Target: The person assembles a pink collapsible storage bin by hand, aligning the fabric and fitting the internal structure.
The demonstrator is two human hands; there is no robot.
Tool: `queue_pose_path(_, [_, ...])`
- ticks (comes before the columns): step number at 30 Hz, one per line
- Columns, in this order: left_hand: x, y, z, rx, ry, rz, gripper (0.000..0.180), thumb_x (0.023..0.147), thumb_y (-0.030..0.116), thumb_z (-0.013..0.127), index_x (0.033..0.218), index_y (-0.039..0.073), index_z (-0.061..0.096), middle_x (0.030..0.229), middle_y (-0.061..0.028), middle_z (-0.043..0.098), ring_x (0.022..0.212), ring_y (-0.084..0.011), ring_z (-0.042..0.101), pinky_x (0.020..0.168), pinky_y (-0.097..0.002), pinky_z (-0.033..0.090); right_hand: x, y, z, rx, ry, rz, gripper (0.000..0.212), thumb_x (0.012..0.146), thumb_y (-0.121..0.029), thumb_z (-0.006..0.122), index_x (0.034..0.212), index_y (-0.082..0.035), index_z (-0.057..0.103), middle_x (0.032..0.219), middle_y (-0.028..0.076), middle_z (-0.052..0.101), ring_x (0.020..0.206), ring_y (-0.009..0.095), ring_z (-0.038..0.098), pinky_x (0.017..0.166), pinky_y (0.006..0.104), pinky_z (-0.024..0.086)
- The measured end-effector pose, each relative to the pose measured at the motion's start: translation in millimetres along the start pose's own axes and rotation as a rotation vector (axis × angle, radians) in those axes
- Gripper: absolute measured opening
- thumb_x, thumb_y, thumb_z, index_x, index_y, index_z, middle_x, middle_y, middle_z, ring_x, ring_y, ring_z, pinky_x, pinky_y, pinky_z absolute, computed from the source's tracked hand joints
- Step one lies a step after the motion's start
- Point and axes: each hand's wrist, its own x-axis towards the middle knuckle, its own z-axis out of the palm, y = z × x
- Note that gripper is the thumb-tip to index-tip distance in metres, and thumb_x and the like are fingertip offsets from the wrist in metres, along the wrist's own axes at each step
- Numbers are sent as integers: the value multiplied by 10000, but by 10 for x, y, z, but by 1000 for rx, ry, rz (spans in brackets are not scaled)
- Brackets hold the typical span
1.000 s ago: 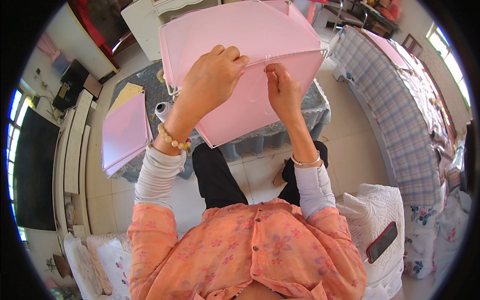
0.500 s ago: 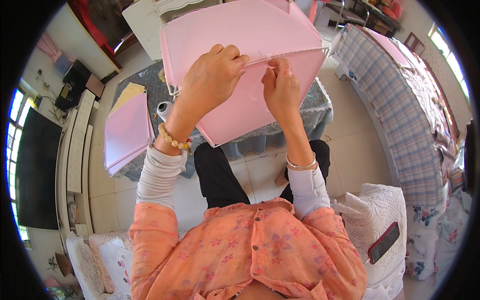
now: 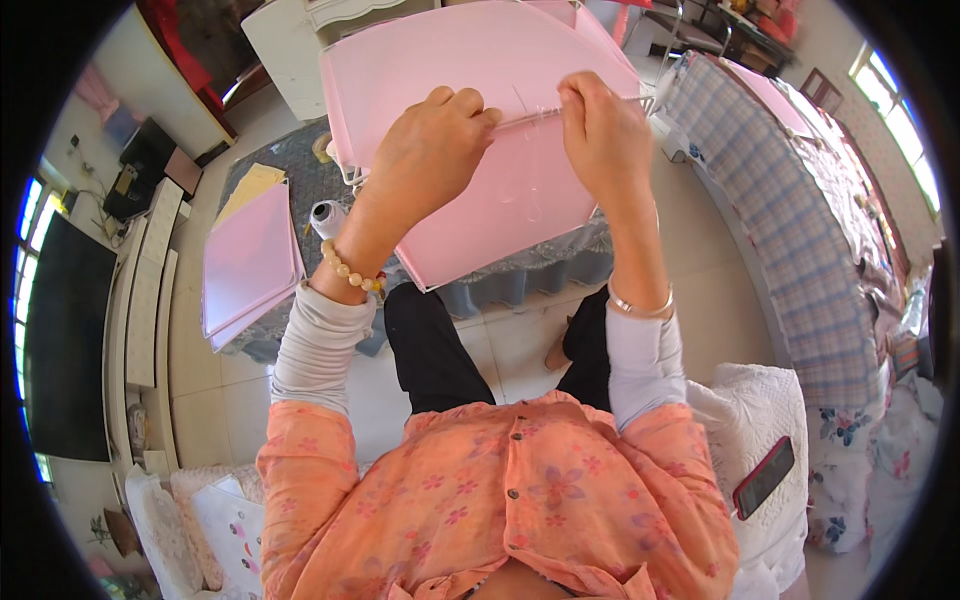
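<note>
A large pink box-like piece of flat panels [image 3: 470, 215] with white wire edges leans over the table in front of me. My left hand [image 3: 440, 140] is closed on the white stitched edge where two panels meet. Just to the right along that seam, my right hand [image 3: 605, 130] is raised a little, its thumb and fingers pinched on white thread. A loose loop of the thread [image 3: 533, 208] hangs over the lower panel. Whether there is a needle in the pinch is too small to make out. Beside my left wrist stands a cone of white thread [image 3: 327, 218].
Flat pink panels [image 3: 250, 255] lie stacked at the table's left side. The table [image 3: 480, 290] has a grey-blue lace cloth. To the right are a plaid-covered bed [image 3: 790, 230] and a phone [image 3: 764, 478] on a white quilted cover. A television [image 3: 70, 340] stands left.
My right hand has drawn up and right, away from the seam, and the thread loop now hangs lower on the panel. My left hand keeps its place on the edge.
</note>
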Motion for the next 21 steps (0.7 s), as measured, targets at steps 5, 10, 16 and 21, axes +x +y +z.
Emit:
queue_pose_path(5, [-16,2,-9,5,-9,-6,178,811,128,632,974,75,679,882,-45,578,878,-230,574,719,-348,520,392,239,77,11,-293,-384,181,864,-169,538,794,-12,596,794,143,617,767,335,573,681,396,455])
queue_pose_path(10, [-20,-24,5,22,-20,19,188,814,124,625,986,64,672,881,-53,575,873,-235,570,723,-351,519,601,156,201,279,-270,-262,141,843,-125,563,796,7,583,722,88,565,675,207,524,632,335,424])
queue_pose_path(16, [-13,-76,27,-67,62,-6,236,835,127,620,1052,43,665,999,-92,628,929,-252,587,762,-347,506,919,72,364,393,36,-525,158,917,-155,565,830,-28,604,644,33,550,565,103,493,539,256,394])
queue_pose_path(21, [276,-119,94,-804,20,-320,240,932,182,559,1067,9,654,980,-102,686,872,-164,612,770,-296,485,1004,261,243,434,100,-723,154,938,-166,549,845,-49,587,657,26,561,547,82,475,512,221,359])
